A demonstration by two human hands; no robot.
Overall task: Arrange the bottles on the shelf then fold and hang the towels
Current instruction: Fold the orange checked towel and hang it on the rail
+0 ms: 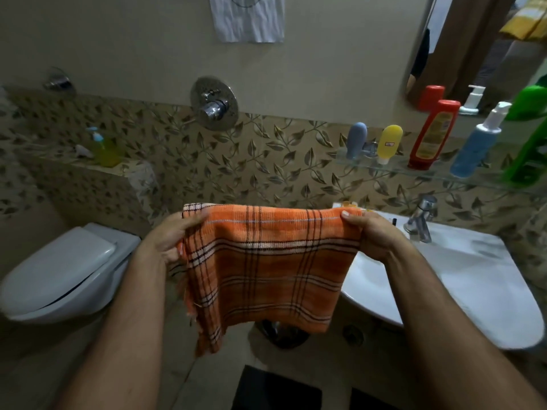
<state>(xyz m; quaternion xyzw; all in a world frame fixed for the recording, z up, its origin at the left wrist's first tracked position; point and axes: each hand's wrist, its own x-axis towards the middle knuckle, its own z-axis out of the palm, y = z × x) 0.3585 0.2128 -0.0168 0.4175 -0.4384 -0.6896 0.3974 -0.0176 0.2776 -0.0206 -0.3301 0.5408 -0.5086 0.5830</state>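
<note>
Both hands, left hand (174, 236) and right hand (370, 233), grip my orange plaid cotton towel (263, 267) left of the white ceramic sink (444, 285); folding underway, I judge another fold next.

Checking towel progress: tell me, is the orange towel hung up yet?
No, both the left hand and right hand hold the orange towel up.

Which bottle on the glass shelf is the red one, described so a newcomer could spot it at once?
Find the mirror at the upper right; the glass shelf runs below it, above the sink. The red bottle stands cap-up, third from the left, between the small yellow tube and the blue pump bottle. It alone is red, with a yellow label.
</note>
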